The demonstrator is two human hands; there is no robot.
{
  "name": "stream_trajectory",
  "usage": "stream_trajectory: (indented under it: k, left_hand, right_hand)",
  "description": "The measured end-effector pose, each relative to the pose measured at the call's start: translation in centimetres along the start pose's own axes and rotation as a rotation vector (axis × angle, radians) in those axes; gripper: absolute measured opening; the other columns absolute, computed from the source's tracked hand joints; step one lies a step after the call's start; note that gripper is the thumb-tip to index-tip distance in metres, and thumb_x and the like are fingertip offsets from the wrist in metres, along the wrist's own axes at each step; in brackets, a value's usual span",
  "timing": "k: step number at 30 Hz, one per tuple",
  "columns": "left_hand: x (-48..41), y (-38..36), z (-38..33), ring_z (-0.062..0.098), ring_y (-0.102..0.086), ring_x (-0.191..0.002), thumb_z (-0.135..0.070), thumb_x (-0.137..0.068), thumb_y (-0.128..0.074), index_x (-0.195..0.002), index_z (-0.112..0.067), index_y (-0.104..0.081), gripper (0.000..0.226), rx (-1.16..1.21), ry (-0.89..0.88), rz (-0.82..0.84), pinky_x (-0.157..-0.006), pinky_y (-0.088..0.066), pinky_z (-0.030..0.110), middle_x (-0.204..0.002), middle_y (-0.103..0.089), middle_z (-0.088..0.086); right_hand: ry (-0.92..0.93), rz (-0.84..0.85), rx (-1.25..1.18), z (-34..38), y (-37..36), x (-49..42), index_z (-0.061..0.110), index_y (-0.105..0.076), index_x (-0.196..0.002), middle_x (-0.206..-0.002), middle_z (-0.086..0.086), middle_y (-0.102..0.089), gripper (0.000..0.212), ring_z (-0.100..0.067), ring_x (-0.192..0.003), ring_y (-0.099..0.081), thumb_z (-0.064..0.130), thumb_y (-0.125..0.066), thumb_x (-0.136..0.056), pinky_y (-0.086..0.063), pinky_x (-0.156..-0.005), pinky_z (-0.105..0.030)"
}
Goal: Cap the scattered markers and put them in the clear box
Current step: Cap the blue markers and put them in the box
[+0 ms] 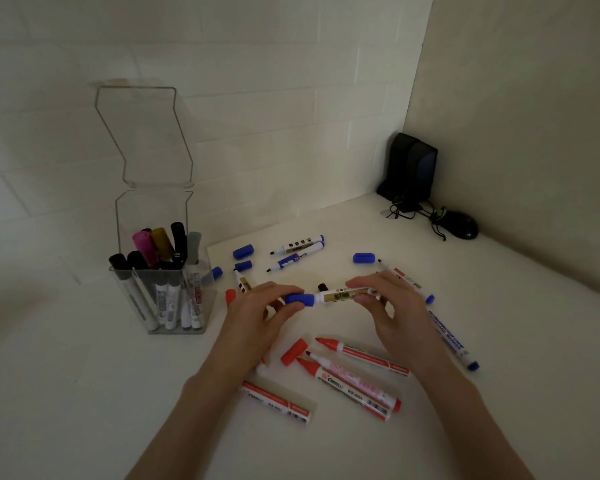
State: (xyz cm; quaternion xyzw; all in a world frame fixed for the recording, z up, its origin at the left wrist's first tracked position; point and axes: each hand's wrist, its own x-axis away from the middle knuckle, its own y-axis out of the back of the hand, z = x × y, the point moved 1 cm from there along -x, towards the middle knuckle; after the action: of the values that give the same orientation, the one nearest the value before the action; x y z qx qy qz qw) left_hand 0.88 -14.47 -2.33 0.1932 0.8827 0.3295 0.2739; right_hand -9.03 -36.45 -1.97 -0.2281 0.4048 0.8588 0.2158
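Your left hand (257, 315) pinches the small blue plastic cap (297, 299) in its grip. Your right hand (392, 308) holds the white marker with the gold label (342, 294) in its grip (the cap sits on its left end). They are above the white tabletop (84, 393), right of the tall clear plastic box (153, 269).

Pinching the blue cap (296, 299) with the left hand (257, 318), holding the marker (345, 294) level with the right hand (392, 311), right of the clear box (136, 213).
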Motion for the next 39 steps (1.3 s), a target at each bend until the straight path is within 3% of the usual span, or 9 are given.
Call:
stream_trajectory:
  k: [7, 13, 15, 20, 25, 29, 32, 35, 39]
  left_hand:
    - [-0.2, 0.1, -0.1, -0.014, -0.062, -0.082, -0.033, -0.093, -0.064, -0.120, -0.041, -0.062, 0.029, 0.105, 0.069, -0.001, -0.076, -0.045, 0.010, -0.082, -0.063, -0.027]
    - [-0.2, -0.1, -0.1, -0.006, -0.066, -0.085, -0.039, -0.091, -0.063, -0.113, -0.050, -0.059, 0.025, 0.167, 0.051, 0.021, -0.083, -0.049, 0.015, -0.085, -0.069, -0.025]
    - [-0.1, -0.1, -0.2, -0.004, -0.067, -0.084, -0.045, -0.088, -0.061, -0.113, -0.048, -0.061, 0.025, 0.188, 0.041, -0.002, -0.083, -0.050, 0.013, -0.081, -0.069, -0.026]
    - [0.2, -0.2, 0.1, -0.005, -0.065, -0.093, -0.036, -0.091, -0.064, -0.115, -0.043, -0.064, 0.024, 0.179, 0.040, -0.052, -0.089, -0.048, 0.013, -0.083, -0.070, -0.026]
    - [0.3, -0.4, -0.3, -0.006, -0.065, -0.093, -0.040, -0.091, -0.061, -0.111, -0.046, -0.062, 0.021, 0.147, 0.022, -0.096, -0.085, -0.045, 0.005, -0.084, -0.066, -0.032]
    - [0.4, 0.2, -0.8, -0.006, -0.063, -0.091, -0.033, -0.094, -0.064, -0.110, -0.040, -0.065, 0.017, 0.167, 0.024, -0.064, -0.081, -0.043, 0.003, -0.083, -0.067, -0.026]
    - [0.2, 1.0, -1.6, 0.006, -0.065, -0.091, -0.033, -0.094, -0.063, -0.105, -0.032, -0.065, 0.011, 0.332, 0.003, -0.148, -0.080, -0.052, 0.015, -0.096, -0.067, -0.019]
    - [-0.2, 2.0, -2.5, 0.011, -0.069, -0.094, -0.027, -0.094, -0.066, -0.103, -0.025, -0.064, 0.010, 0.409, -0.032, -0.244, -0.080, -0.058, 0.028, -0.102, -0.068, -0.015]
    - [-0.1, 5.8, -4.1, 0.008, -0.070, -0.095, -0.020, -0.091, -0.068, -0.107, -0.024, -0.068, 0.017, 0.463, -0.059, -0.348, -0.082, -0.057, 0.024, -0.105, -0.072, -0.014]
  right_hand:
    - [-0.126, -0.008, -0.090, 0.5, 0.3, 0.1, 0.035, -0.068, -0.111, -0.098, 0.020, -0.065, 0.025, -0.003, -0.092, -0.057, 0.016, -0.062, -0.096, -0.043, -0.077, -0.010]
    - [-0.056, 0.007, -0.072, 1.1, 0.0, 0.1, 0.024, -0.072, -0.112, -0.091, 0.026, -0.060, 0.024, 0.003, -0.085, -0.055, 0.010, -0.065, -0.094, -0.041, -0.073, -0.006]
    - [-0.066, 0.018, -0.077, 1.1, -0.2, 0.1, 0.025, -0.071, -0.113, -0.089, 0.024, -0.060, 0.024, 0.001, -0.084, -0.055, 0.012, -0.065, -0.094, -0.040, -0.073, -0.007]
    - [-0.089, 0.042, -0.107, 1.0, -0.8, 0.2, 0.028, -0.071, -0.116, -0.084, 0.019, -0.060, 0.028, -0.005, -0.080, -0.055, 0.012, -0.064, -0.094, -0.042, -0.071, -0.009]
    - [-0.069, 0.011, -0.112, 0.8, -1.3, 0.2, 0.021, -0.072, -0.118, -0.084, 0.020, -0.059, 0.030, -0.007, -0.076, -0.055, 0.008, -0.064, -0.093, -0.041, -0.067, -0.011]
    - [-0.085, 0.057, -0.167, 0.8, -1.3, 0.1, 0.030, -0.069, -0.118, -0.080, 0.019, -0.060, 0.029, -0.011, -0.074, -0.056, 0.014, -0.063, -0.095, -0.042, -0.064, -0.013]
    - [-0.098, 0.124, -0.261, 1.7, -1.8, -0.6, 0.032, -0.067, -0.118, -0.088, 0.019, -0.067, 0.023, -0.009, -0.079, -0.063, 0.025, -0.059, -0.098, -0.046, -0.067, -0.013]
    - [-0.097, 0.232, -0.303, 3.2, -2.9, -1.1, 0.033, -0.064, -0.129, -0.111, 0.021, -0.069, 0.032, -0.005, -0.102, -0.065, 0.031, -0.057, -0.098, -0.051, -0.086, -0.017]
    - [-0.102, 0.294, -0.270, 3.8, -3.8, -1.5, 0.040, -0.051, -0.141, -0.122, 0.019, -0.065, 0.048, -0.002, -0.106, -0.064, 0.030, -0.064, -0.096, -0.052, -0.092, -0.022]
